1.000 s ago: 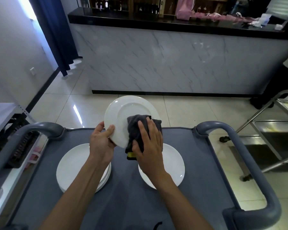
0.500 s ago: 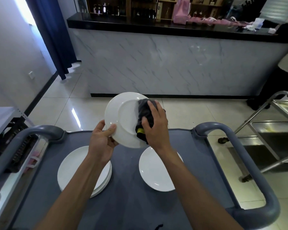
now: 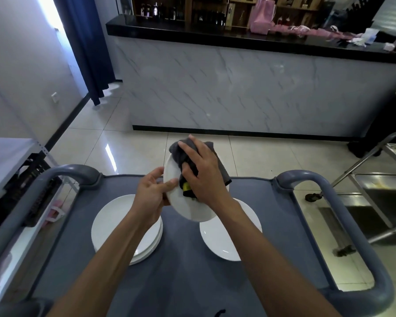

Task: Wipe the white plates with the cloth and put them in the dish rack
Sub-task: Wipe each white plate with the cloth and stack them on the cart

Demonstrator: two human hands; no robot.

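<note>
Left hand [image 3: 152,193] holds the raised white plate [image 3: 181,202] by its rim at the plate's 9 o'clock edge, thumb over the front face, fingers behind. Plate is tilted, held in the air above the cart, touching nothing on it. Right hand [image 3: 201,172] grips the dark grey cloth [image 3: 181,152], bunched, and presses it on the plate face toward 12 o'clock; cloth spills over the top rim and hangs behind the plate at 3 o'clock. Yellow tag [image 3: 186,186] of the cloth shows under the right thumb.

On the grey cart top [image 3: 183,271]: stack of white plates [image 3: 114,225] at 8 o'clock from the held plate, partly under the left forearm. Single white plate [image 3: 217,239] at 5 o'clock, lying flat, partly under the right forearm. Stack and single plate are apart.

Cart handles: left handle [image 3: 62,172] at 9 o'clock, right handle [image 3: 329,197] at 3 o'clock. Steel trolley [image 3: 380,186] stands on the floor further right. Marble-front bar counter [image 3: 249,88] at 12 o'clock, pink bag [image 3: 262,17] on top. Can't make out a dish rack for certain.
</note>
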